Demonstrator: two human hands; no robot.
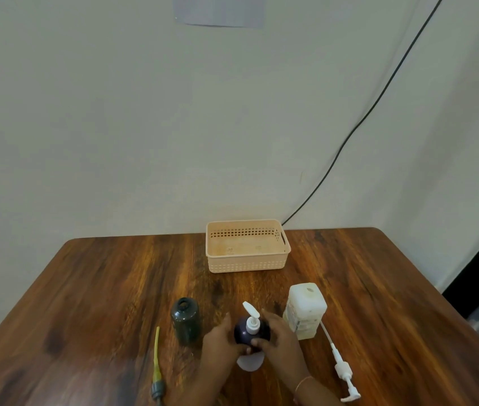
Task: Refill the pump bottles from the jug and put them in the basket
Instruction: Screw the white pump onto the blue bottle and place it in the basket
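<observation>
Head view. We see both hands closed around 1 dark purple pump bottle (pixel 251 332) near the front edge of the desk (pixel 115 288), roughly at its middle: the left hand (pixel 220 339) wraps the bottle's left flank, the right hand (pixel 280 336) its right flank, and the white pump head (pixel 252 317) stands up between them. A pale patch on the desk just in front of the bottle cannot be identified.

A 2nd bottle, dark grey (pixel 186 319), stands open-necked just to the left; its yellow-tubed pump (pixel 156 364) lies flat toward the front-left. The white jug (pixel 305 310) stands uncapped just right of the hands, with a white pump (pixel 342 367) lying beside it toward the front edge. The peach basket (pixel 247 260) sits empty at the back edge, well apart from the bottles.

We judge the rigid plastic bottle smooth, possibly slick with soap, and heavier once filled; it is best held around the body, not lifted by the pump head, whose thin nozzle could flex or depress.
</observation>
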